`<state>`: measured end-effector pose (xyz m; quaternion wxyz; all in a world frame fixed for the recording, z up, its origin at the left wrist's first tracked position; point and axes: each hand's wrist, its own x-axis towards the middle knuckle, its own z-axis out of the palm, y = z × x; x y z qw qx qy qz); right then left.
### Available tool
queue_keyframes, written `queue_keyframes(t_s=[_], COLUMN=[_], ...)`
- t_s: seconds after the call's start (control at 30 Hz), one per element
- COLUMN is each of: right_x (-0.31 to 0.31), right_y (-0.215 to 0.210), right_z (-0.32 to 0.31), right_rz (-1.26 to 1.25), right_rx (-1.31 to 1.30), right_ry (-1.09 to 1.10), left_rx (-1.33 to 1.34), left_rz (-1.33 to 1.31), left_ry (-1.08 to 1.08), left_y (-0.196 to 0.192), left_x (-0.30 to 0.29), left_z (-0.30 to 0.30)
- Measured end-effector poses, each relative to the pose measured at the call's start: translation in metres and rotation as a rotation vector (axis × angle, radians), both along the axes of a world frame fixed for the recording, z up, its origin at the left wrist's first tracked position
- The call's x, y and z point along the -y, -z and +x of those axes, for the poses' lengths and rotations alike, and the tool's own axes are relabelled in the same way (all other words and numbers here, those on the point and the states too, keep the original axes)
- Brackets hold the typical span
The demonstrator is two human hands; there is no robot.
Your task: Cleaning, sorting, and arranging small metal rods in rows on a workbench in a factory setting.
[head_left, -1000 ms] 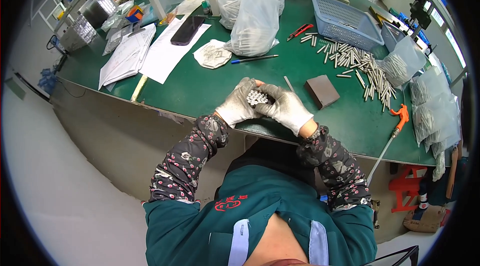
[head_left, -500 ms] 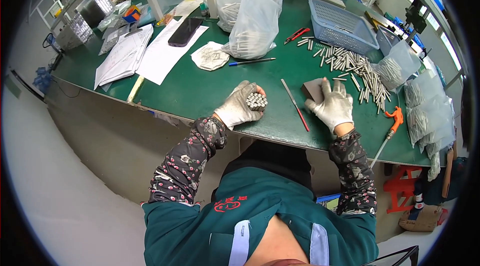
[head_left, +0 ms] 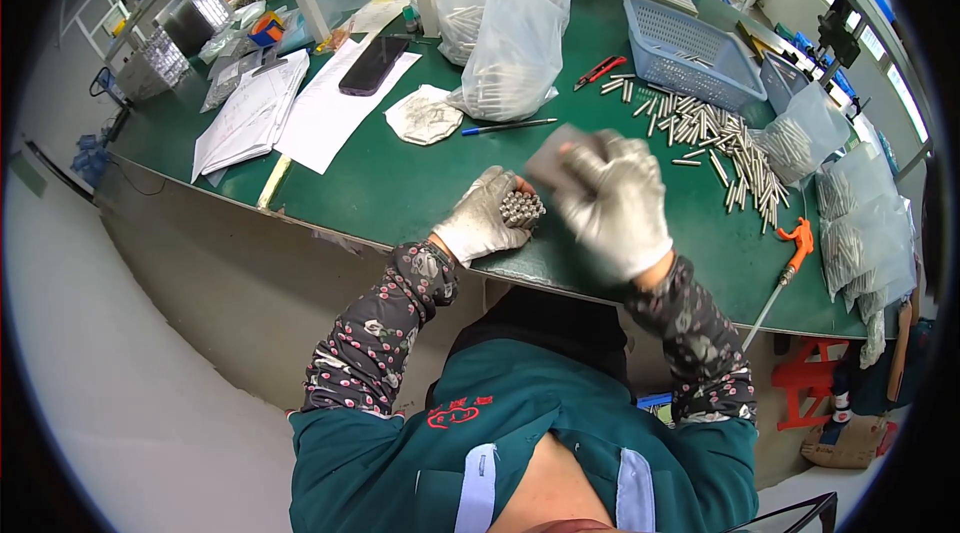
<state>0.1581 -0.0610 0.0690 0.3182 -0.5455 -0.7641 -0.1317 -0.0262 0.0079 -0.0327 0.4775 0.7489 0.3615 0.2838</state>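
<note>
From the head camera, the left hand [head_left: 483, 221] in a pale glove is wrapped tight around a bundle of metal rods [head_left: 521, 208]. The bundle sits just above the near edge of the green table [head_left: 400, 188]. The rod ends point up and to the right, toward the right hand [head_left: 612, 201]. They look round, shiny and hard, packed close like a bunch of pencils.

The right hand is just beside the bundle, on its right and a bit higher, so it is the hand that can reach the rod ends. It holds a flat brown block [head_left: 556, 155] in its fingers. The block is blurry, so its stuff is hard to tell.

More loose rods [head_left: 722, 141] lie scattered farther right, well apart. A blue basket [head_left: 688, 51] with holes stands behind them, and soft clear bags [head_left: 512, 45] of rods stand at the back.
</note>
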Motion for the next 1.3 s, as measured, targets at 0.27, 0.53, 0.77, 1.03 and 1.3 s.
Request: queue_keyframes(t_s=[0.27, 0.53, 0.77, 1.03, 1.3], right_x=[-0.002, 0.003, -0.014, 0.016, 0.008], right_y=[0.004, 0.003, 0.027, 0.036, 0.079], right_z=[0.0, -0.007, 0.053, 0.028, -0.019], right_rz=[0.063, -0.008, -0.194, -0.366, -0.421], right_rx=[0.0, -0.021, 0.107, -0.395, -0.851], right_ry=[-0.003, -0.17, 0.402, -0.14, -0.312], left_rx=[-0.256, -0.103, -0.021, 0.335, 0.331], left_rz=[0.257, 0.209, 0.114, -0.27, -0.218], left_ry=[-0.013, -0.04, 0.01, 0.09, 0.132], left_y=[-0.024, -0.027, -0.016, -0.016, -0.005], left_x=[0.01, 0.015, 0.011, 0.019, 0.012], left_z=[0.005, 0.005, 0.003, 0.012, 0.008])
